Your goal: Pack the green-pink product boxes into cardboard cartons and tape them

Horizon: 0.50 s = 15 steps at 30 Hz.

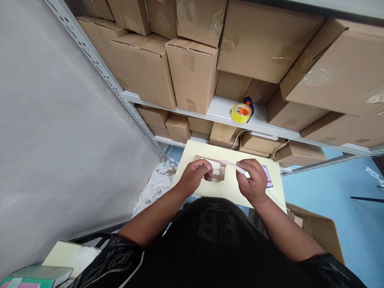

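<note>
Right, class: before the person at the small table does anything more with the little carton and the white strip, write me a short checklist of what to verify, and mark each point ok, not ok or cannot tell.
1. Left hand steadies the small carton: ok, its fingers rest on the carton.
2. Right hand grips the white strip: ok, pinched at its right end.
3. Strip reaches the carton: ok, its free end lies over the top.
4. Carton rests flat on the table: cannot tell, the hand hides its base.
5. Phone kept apart from the work: not ok, it lies right under the right hand.
6. Tape roll on the table: not ok, it sits on the shelf behind.
</note>
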### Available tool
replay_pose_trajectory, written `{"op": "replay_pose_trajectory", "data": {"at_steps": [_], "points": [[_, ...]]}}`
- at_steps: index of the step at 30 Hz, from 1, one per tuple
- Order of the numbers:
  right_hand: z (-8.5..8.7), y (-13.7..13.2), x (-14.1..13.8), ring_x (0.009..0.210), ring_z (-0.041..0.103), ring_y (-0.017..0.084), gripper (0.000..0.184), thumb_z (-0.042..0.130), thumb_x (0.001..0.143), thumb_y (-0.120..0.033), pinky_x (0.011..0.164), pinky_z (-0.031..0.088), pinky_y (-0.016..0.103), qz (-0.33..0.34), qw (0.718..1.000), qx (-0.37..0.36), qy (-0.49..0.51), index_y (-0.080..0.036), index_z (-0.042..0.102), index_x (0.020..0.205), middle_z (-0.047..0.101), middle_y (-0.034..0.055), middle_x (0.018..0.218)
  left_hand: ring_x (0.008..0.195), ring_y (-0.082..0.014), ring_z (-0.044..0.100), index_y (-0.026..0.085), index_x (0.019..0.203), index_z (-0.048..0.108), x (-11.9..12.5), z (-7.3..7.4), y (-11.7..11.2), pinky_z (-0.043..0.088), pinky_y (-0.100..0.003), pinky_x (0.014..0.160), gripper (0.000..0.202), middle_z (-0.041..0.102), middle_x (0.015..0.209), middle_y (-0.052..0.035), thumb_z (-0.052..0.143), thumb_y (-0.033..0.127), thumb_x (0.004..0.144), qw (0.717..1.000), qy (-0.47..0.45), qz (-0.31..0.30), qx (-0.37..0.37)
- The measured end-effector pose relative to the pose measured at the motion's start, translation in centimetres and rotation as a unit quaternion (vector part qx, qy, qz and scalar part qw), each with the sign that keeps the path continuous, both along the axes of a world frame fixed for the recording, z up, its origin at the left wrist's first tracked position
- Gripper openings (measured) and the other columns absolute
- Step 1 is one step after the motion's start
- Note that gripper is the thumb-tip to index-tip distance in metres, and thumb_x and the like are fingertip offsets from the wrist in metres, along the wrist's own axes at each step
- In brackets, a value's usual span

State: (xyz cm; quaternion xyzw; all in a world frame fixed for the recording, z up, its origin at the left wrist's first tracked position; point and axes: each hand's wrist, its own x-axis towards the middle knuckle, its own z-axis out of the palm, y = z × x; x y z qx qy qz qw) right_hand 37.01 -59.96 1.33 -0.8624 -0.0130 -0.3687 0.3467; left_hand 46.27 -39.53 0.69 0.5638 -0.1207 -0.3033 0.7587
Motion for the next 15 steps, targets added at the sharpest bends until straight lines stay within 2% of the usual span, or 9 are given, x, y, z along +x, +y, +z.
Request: {"op": "replay_pose_trajectory", "data": {"at_steps": [2,5,9,15], "points": [[0.0,-0.4,-0.2,0.089,0.07,0.023,0.018,0.067,0.088,-0.017,0.083,0.055,0.041,0.022,0.989,-0.118,-0.09,-0.027,0.07,0.102,0.075,0.005,0.096,0.057,-0.0148,0.063,0.014,0.076,0.07,0.1,0.2,0.0,0.051,-0.029,0.061,0.028,0.07,0.066,-0.0043,0.069,0.041,0.084,0.999,0.023,-0.026,-0.009],[-0.2,-0.7,-0.5,0.091,0.071,0.024,0.03,0.066,0.087,-0.013,0.084,0.056,0.043,0.053,0.973,-0.19,-0.118,-0.03,0.068,0.111,0.075,0.0055,0.1,0.058,-0.0161,0.063,0.013,0.076,0.071,-0.1,0.6,-0.1,0.053,-0.031,0.06,0.031,0.07,0.066,-0.0058,0.071,0.045,0.081,0.996,0.057,-0.05,-0.038],[-0.8,-0.8,-0.7,0.092,0.07,0.024,0.036,0.065,0.089,-0.014,0.085,0.056,0.045,0.071,0.972,-0.197,-0.109,-0.034,0.068,0.119,0.075,0.0051,0.104,0.058,-0.0152,0.062,0.014,0.075,0.069,-0.2,0.8,-0.3,0.052,-0.029,0.059,0.025,0.069,0.064,-0.0044,0.077,0.038,0.074,0.995,0.084,-0.035,-0.034],[-1.2,-0.9,-0.8,0.094,0.069,0.023,0.036,0.066,0.091,-0.014,0.086,0.056,0.045,0.085,0.972,-0.19,-0.113,-0.034,0.07,0.12,0.075,0.0049,0.106,0.056,-0.014,0.061,0.015,0.074,0.068,-0.1,0.2,-0.6,0.05,-0.027,0.057,0.02,0.067,0.061,-0.003,0.076,0.033,0.074,0.996,0.084,-0.033,-0.015]]}}
